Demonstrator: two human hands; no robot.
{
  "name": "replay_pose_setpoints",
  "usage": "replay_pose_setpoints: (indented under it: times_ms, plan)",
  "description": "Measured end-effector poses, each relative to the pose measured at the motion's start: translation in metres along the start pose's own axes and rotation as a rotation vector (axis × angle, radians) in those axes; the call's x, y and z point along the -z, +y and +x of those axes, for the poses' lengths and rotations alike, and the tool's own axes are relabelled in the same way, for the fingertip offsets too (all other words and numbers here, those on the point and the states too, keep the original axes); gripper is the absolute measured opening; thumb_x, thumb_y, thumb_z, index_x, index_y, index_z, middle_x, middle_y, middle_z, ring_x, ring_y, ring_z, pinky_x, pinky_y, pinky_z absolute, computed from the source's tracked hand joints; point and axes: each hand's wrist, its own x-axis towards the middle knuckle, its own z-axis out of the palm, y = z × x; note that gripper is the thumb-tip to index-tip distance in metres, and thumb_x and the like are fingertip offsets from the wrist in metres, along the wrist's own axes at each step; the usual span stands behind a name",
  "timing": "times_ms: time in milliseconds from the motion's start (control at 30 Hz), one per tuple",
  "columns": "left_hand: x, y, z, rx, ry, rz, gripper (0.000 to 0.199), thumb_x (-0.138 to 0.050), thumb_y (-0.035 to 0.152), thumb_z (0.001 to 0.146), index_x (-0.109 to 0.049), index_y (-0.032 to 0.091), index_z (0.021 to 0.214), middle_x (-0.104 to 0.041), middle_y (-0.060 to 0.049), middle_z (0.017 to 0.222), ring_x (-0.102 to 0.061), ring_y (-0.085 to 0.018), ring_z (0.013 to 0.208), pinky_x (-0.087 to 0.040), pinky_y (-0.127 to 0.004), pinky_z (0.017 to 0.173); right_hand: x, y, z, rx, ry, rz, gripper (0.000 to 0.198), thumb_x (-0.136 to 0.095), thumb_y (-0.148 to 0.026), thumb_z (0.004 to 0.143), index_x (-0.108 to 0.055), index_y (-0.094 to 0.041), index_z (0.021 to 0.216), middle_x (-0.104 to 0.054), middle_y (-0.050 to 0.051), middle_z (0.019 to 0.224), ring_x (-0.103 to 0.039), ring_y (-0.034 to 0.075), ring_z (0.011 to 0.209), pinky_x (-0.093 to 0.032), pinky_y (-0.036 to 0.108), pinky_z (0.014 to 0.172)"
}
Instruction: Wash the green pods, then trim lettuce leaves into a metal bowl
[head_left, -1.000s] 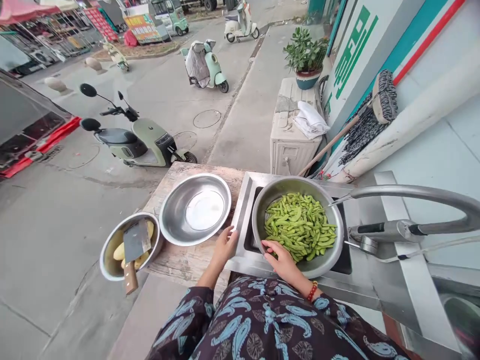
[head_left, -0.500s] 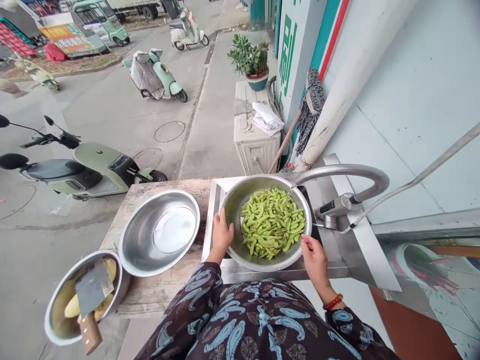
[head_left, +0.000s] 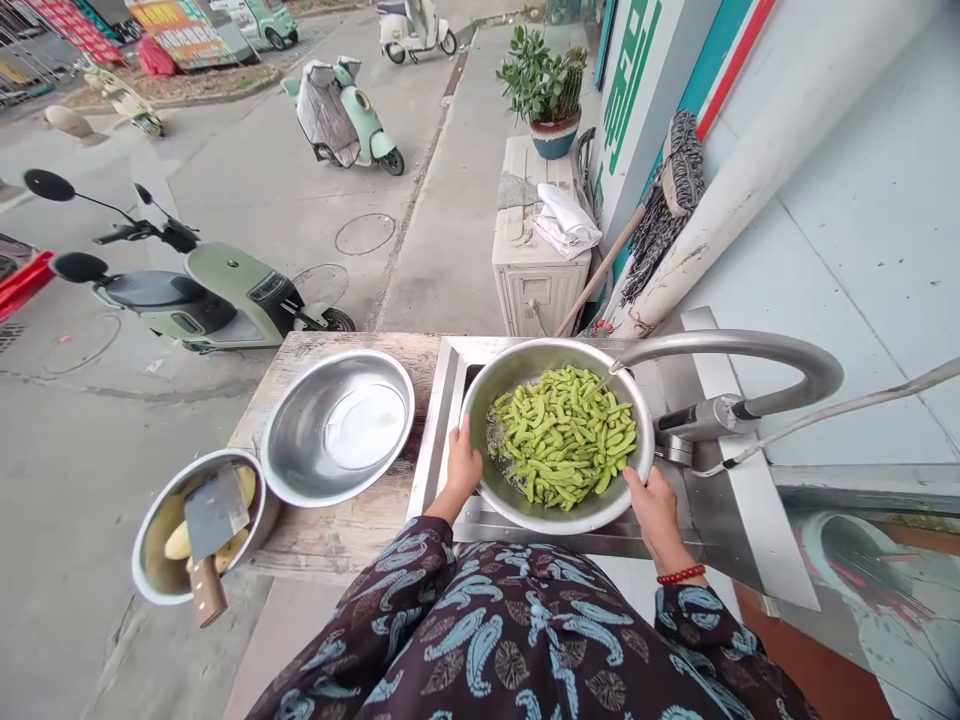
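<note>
A wide metal basin with green edamame pods rests over the sink. My left hand grips its left rim, thumb on top. On the lower right, my right hand holds the rim between thumb and fingers; the fingertips underneath are hidden. The pods lie heaped toward the right, and some water with bubbles shows along the basin's left inside. A curved faucet reaches over the basin's upper right edge.
Left of the sink, a bare metal basin stands on a wooden board. Farther left, a smaller bowl holds peeled pale pieces and a cleaver. A mop leans by a pipe. A scooter is parked beyond.
The view has shifted, so most things sit farther right. The basin tilts a little and the pods have slid right, baring water at its left. My right hand has closed more firmly on the rim.
</note>
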Motion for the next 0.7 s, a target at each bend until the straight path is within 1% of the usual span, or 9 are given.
replay_pose_setpoints:
  times_ms: [100,167,300,367,433,467,567,633,700]
  plan:
    - [-0.006,0.002,-0.007,-0.003,0.020,-0.040,0.084,-0.047,0.005,0.073,-0.029,0.019,0.154,-0.041,-0.015,0.141,-0.042,-0.028,0.137,-0.040,-0.044,0.112,0.014,-0.001,0.006,-0.007,-0.057,-0.076,0.053,-0.055,-0.062,0.073,-0.069,-0.015,0.092,-0.073,0.011,0.081,-0.065,0.028,0.077,-0.048,0.035,0.065]
    - [-0.009,0.006,-0.009,-0.014,0.044,-0.048,0.086,-0.047,0.006,0.073,-0.026,0.020,0.155,-0.040,-0.015,0.143,-0.042,-0.029,0.137,-0.041,-0.046,0.111,0.024,0.000,0.002,0.037,-0.101,-0.087,0.056,-0.055,-0.062,0.076,-0.069,-0.015,0.103,-0.074,0.011,0.088,-0.067,0.028,0.081,-0.051,0.036,0.068]
    - [-0.010,0.011,-0.009,-0.020,0.082,-0.063,0.086,-0.044,0.006,0.076,-0.017,0.017,0.157,-0.037,-0.019,0.145,-0.043,-0.032,0.137,-0.041,-0.050,0.110,0.038,-0.009,-0.012,0.372,0.082,-0.102,0.059,-0.054,-0.054,0.084,-0.059,-0.019,0.131,-0.061,0.017,0.130,-0.063,0.028,0.107,-0.055,0.042,0.084]
    - [-0.010,0.011,-0.008,-0.009,0.101,-0.069,0.085,-0.044,0.007,0.078,-0.014,0.015,0.157,-0.037,-0.020,0.147,-0.042,-0.033,0.137,-0.041,-0.052,0.110,0.034,-0.022,-0.005,0.551,0.015,-0.137,0.052,-0.049,-0.050,0.090,-0.058,-0.023,0.133,-0.056,0.014,0.138,-0.059,0.027,0.118,-0.051,0.043,0.097]
    - [-0.010,0.010,-0.006,-0.004,0.116,-0.073,0.083,-0.045,0.009,0.080,-0.015,0.014,0.157,-0.039,-0.021,0.147,-0.040,-0.033,0.139,-0.038,-0.053,0.113,0.018,-0.042,0.019,0.643,-0.158,-0.217,0.050,-0.044,-0.048,0.093,-0.059,-0.023,0.133,-0.057,0.012,0.139,-0.054,0.027,0.127,-0.043,0.046,0.108]
    - [-0.010,0.010,-0.006,-0.006,0.122,-0.075,0.082,-0.045,0.009,0.080,-0.017,0.014,0.157,-0.040,-0.021,0.147,-0.039,-0.033,0.140,-0.036,-0.053,0.114,0.005,-0.054,0.035,0.642,-0.225,-0.264,0.052,-0.042,-0.049,0.093,-0.058,-0.021,0.134,-0.056,0.013,0.140,-0.051,0.028,0.130,-0.040,0.047,0.111]
    - [-0.010,0.013,-0.006,-0.023,0.127,-0.073,0.079,-0.045,0.009,0.081,-0.019,0.013,0.156,-0.041,-0.021,0.148,-0.038,-0.032,0.142,-0.036,-0.051,0.115,-0.045,-0.091,0.082,0.488,-0.239,-0.386,0.065,-0.038,-0.056,0.092,-0.053,-0.014,0.139,-0.053,0.019,0.142,-0.047,0.034,0.133,-0.038,0.052,0.110]
    - [-0.011,0.016,-0.007,-0.046,0.142,-0.067,0.078,-0.042,0.009,0.082,-0.018,0.013,0.156,-0.041,-0.020,0.148,-0.039,-0.031,0.141,-0.038,-0.051,0.114,-0.079,-0.112,0.093,0.427,-0.259,-0.500,0.067,-0.038,-0.062,0.092,-0.053,-0.020,0.141,-0.048,0.017,0.147,-0.045,0.037,0.133,-0.037,0.055,0.108]
    - [-0.012,0.017,-0.008,-0.063,0.160,-0.064,0.076,-0.040,0.008,0.084,-0.017,0.013,0.157,-0.042,-0.021,0.146,-0.041,-0.031,0.139,-0.039,-0.051,0.113,-0.101,-0.125,0.082,0.504,-0.360,-0.633,0.062,-0.040,-0.066,0.091,-0.057,-0.029,0.138,-0.040,0.011,0.154,-0.043,0.038,0.135,-0.036,0.056,0.107]
